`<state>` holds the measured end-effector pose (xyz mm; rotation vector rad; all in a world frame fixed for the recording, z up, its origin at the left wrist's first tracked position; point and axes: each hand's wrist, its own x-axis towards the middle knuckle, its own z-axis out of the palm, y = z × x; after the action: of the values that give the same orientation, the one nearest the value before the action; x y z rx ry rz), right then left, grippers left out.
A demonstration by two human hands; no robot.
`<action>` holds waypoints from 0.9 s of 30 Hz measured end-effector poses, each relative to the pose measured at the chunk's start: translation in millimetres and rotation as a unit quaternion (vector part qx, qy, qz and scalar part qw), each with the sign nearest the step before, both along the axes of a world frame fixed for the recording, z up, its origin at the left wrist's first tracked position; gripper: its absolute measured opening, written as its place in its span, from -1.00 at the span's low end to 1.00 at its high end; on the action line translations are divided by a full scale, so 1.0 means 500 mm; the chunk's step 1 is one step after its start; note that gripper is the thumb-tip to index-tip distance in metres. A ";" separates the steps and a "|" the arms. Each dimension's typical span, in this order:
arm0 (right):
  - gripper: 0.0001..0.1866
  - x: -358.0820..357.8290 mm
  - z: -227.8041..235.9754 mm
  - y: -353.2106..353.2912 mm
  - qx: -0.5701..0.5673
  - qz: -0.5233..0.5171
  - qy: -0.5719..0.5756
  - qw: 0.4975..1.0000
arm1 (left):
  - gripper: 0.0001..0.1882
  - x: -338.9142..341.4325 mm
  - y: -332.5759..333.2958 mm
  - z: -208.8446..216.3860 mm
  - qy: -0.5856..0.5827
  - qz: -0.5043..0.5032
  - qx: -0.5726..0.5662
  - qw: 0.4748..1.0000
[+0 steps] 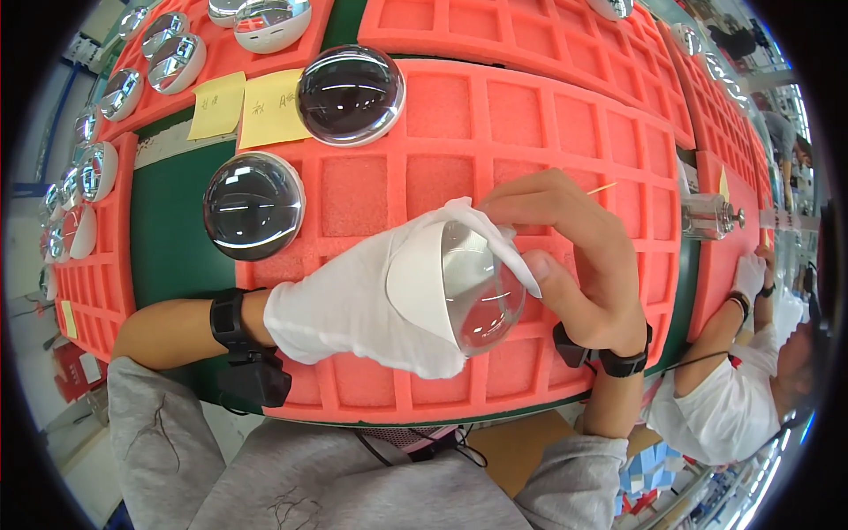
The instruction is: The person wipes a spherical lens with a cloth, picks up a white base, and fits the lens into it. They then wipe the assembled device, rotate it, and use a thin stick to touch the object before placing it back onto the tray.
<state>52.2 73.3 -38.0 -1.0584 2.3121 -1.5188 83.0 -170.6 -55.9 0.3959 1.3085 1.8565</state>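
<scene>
My left hand (340, 305), in a white glove, is closed around a round white device (418, 281) with a clear dome (484, 296), which faces right. Curled over the dome's upper right side is my bare right hand (574, 252), its thumb and fingers against white glove-like fabric (508, 253) there. A thin wooden stick (602, 189) pokes out behind the right fingers, seemingly held in them; its other end is hidden. Two dark glossy domes, one left (253, 206) and one farther back (351, 95), rest on the pink foam tray (349, 196) beneath my hands.
Yellow notes (270, 108) lie by the far dome. More foam trays (521, 31) with domed devices (177, 64) surround the green tabletop (177, 231). A small glass bottle (709, 216) with a metal top stands at right, near a co-worker's gloved hand (749, 274).
</scene>
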 end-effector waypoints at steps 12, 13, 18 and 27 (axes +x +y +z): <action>-0.47 -0.006 -0.012 -0.001 -0.027 0.044 0.073 0.996 | -0.31 0.023 -0.007 -0.013 -0.208 0.044 0.090 0.973; -0.47 -0.007 -0.010 -0.002 -0.027 0.046 0.073 0.996 | -0.32 0.023 -0.009 -0.014 -0.206 0.032 0.089 0.974; -0.46 -0.002 0.001 -0.010 -0.044 0.056 0.095 0.993 | -0.31 0.014 -0.004 -0.011 -0.208 -0.001 0.098 0.973; -0.33 0.019 -0.017 -0.042 -0.071 0.046 0.030 0.996 | -0.48 0.008 0.013 -0.015 -0.158 0.047 0.124 0.978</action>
<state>61.6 52.2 -46.3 -1.2436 2.1872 -1.6583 87.1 -164.1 -63.3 0.1577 0.8986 2.0699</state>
